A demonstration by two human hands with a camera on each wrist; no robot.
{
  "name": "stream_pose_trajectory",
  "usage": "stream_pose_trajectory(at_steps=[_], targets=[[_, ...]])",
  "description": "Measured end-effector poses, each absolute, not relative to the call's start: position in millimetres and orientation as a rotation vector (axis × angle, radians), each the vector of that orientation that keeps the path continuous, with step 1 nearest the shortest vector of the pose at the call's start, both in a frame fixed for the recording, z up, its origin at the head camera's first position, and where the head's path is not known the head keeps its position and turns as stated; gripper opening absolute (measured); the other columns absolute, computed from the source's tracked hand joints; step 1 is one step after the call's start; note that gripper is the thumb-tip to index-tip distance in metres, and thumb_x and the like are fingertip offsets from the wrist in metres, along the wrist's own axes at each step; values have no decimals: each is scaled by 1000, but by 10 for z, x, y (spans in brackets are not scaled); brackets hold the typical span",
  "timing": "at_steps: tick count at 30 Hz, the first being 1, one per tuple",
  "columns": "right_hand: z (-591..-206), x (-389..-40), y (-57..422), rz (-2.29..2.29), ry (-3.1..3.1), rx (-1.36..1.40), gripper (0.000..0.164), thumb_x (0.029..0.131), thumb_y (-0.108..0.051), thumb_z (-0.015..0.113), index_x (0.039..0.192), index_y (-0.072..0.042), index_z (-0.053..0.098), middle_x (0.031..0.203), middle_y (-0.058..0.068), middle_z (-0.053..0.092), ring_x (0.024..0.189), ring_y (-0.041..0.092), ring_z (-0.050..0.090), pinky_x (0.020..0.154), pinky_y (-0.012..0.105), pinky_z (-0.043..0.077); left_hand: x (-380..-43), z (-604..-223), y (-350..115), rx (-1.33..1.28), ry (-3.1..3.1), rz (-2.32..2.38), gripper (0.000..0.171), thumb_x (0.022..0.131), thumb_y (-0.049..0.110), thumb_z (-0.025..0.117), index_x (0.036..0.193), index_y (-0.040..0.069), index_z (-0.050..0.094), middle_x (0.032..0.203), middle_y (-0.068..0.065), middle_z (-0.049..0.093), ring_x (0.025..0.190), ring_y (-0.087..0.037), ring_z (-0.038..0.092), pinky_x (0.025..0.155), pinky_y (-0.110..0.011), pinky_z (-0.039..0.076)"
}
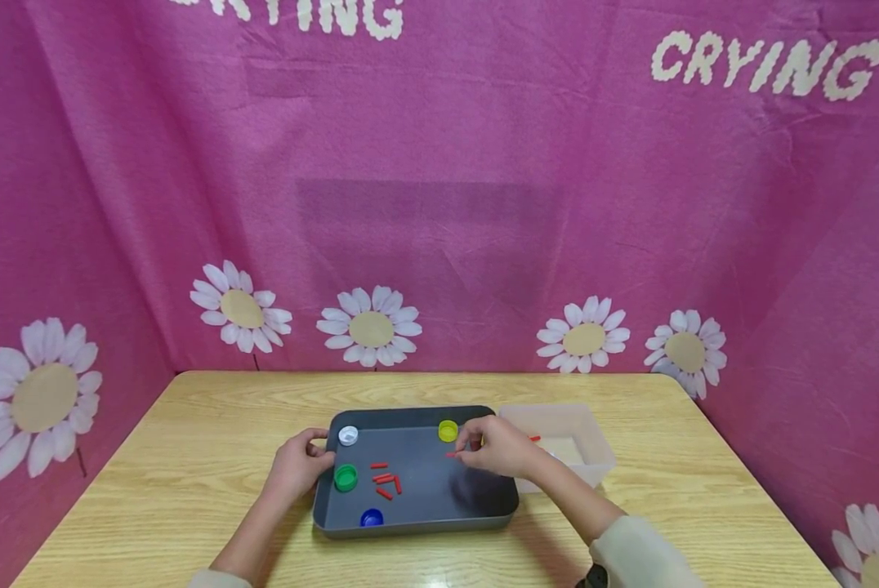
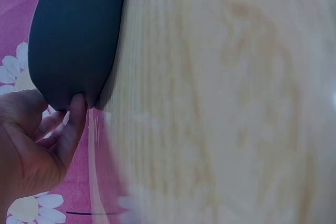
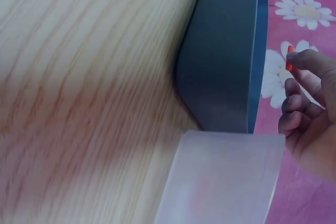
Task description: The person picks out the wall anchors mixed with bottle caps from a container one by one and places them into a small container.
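Observation:
My right hand (image 1: 500,446) pinches a small red stick (image 3: 290,59) between thumb and fingertip, above the right part of a dark grey tray (image 1: 417,523). At the tray's left wall, my left hand (image 1: 298,462) holds the edge; its fingers (image 2: 77,111) touch the outer side in the left wrist view. Several red sticks (image 1: 384,478) lie on the tray floor, left of its middle. Around them sit a white cap (image 1: 348,435), a green cap (image 1: 345,478), a blue cap (image 1: 372,518) and, near my right hand, a yellow cap (image 1: 448,430).
A translucent plastic box (image 1: 603,451) stands against the tray's right side, with a red stick (image 1: 534,438) inside; my right forearm partly covers it. Both stand on a wooden table (image 1: 211,425). Pink cloth (image 1: 439,245) with daisies hangs behind and at both sides.

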State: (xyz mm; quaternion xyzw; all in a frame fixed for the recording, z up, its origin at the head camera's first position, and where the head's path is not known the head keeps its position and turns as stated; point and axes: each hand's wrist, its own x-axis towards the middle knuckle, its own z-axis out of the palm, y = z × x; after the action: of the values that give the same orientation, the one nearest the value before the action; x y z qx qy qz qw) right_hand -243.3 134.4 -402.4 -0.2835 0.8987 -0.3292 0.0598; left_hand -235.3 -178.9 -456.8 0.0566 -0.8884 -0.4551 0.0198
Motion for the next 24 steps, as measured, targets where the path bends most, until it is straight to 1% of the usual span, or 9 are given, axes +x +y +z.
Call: stream_pose_trajectory(at_steps=[3,7,10,17,24], targets=[[-4014,-2446,1402,-1017,2735,-858,6,80,-13,67,79,-7,66,65,-6,50,53,3,38,49,17,32,-2349,-4570,-1788,166,-2750,-1419,41,80,6,63,118,-5,55,76,-9,58,58,-14,50,47,-28,46],[-4010,-2461,1494,-1049,2765,-926,4,79,-12,67,76,-9,65,59,-8,47,53,1,39,49,18,35,-2343,-4573,-1787,171,-2746,-1427,41,79,6,63,118,-5,56,76,-9,58,57,-14,50,47,-28,46],[-4007,-2472,1555,-1068,2783,-925,3,78,-11,68,76,-10,65,60,-9,48,54,2,41,49,19,37,-2346,-4575,-1788,168,-2749,-1417,41,80,6,63,118,-5,56,76,-9,58,57,-14,50,47,-27,45],[-3981,-2499,1664,-1053,2784,-756,4,81,-14,68,81,-10,66,68,-4,56,59,6,45,51,21,40,-2352,-4577,-1788,171,-2749,-1417,41,80,7,64,118,-5,55,77,-10,57,58,-14,50,47,-28,46],[-3947,-2482,1796,-1047,2832,-729,4,80,-15,69,81,-11,68,67,-4,53,61,6,45,52,20,39,-2351,-4572,-1777,190,-2748,-1420,40,80,7,64,118,-3,56,76,-9,57,56,-14,50,46,-27,46]])
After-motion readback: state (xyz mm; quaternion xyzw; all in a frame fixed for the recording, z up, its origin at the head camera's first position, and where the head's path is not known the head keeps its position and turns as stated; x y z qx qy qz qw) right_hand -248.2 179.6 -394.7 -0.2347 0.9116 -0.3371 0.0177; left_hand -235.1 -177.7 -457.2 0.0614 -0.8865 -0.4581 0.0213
